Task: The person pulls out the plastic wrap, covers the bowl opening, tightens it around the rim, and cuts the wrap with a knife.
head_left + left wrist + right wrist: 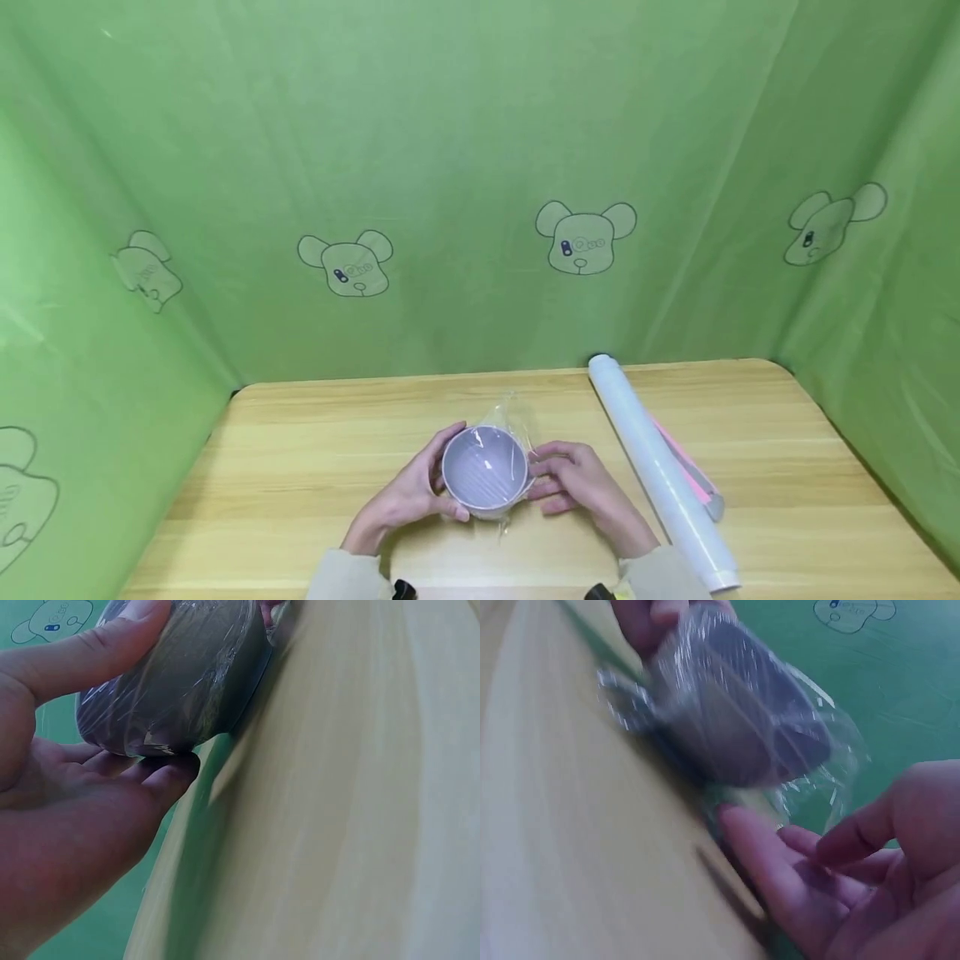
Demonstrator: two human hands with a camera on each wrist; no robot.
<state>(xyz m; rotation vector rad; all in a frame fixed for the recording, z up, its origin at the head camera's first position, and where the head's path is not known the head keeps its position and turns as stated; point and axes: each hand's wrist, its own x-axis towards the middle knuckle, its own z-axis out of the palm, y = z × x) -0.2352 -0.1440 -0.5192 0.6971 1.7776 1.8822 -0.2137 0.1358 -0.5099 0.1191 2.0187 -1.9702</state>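
Note:
A round greyish-purple bowl [485, 468], wrapped in clear cling film [510, 412], is above the table in the head view. My left hand [420, 492] grips it from the left, thumb on the near side and fingers around and under it, as the left wrist view also shows for the bowl [180, 682]. Loose film sticks out past the bowl's far and right sides. Beside the right side is my right hand [573, 482], its fingers loosely bent next to the film. In the right wrist view a gap shows between the right fingers [761, 855] and the bowl [742, 727].
A long roll of cling film [660, 467] lies slanted on the wooden table [300, 467] to the right. Partly behind it is a flat pink and grey item [693, 475], its kind unclear. Green curtains [465, 167] with bear-head drawings enclose the back and sides.

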